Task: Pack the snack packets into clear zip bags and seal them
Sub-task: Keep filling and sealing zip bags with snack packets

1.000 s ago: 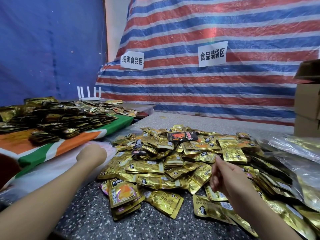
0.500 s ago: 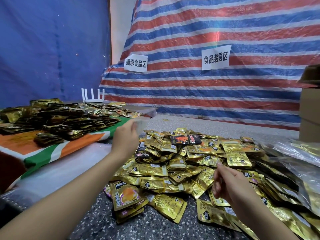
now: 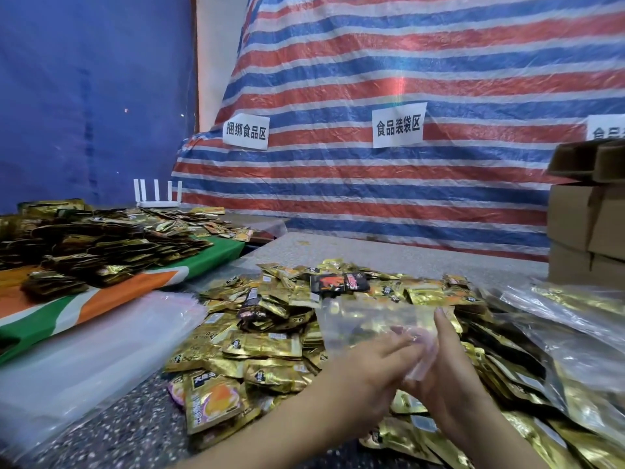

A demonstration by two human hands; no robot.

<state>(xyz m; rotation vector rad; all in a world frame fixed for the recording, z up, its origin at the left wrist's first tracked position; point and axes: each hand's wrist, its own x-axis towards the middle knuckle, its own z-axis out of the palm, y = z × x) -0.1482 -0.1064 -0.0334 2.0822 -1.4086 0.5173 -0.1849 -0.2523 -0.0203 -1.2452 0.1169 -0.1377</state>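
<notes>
A big heap of gold snack packets (image 3: 270, 346) covers the speckled table (image 3: 111, 434) in front of me. A black and red packet (image 3: 338, 282) lies on top at the back. Both my hands meet above the heap and hold one empty clear zip bag (image 3: 368, 323). My left hand (image 3: 368, 370) pinches the bag's near edge from the left. My right hand (image 3: 439, 370) grips the same edge from the right, one finger raised along the bag's side. A stack of flat clear zip bags (image 3: 101, 350) lies to the left of the heap.
Filled clear bags (image 3: 558, 319) lie at the right edge. Brown cardboard boxes (image 3: 588, 225) stand at the back right. A side table with a green, white and orange cloth (image 3: 101, 299) carries more packets (image 3: 101, 245). A striped tarp (image 3: 406, 164) with paper signs hangs behind.
My left hand picked a clear bag from the stack at the left and carried it right over the heap. My right hand rose to meet it, and both now hold the bag.
</notes>
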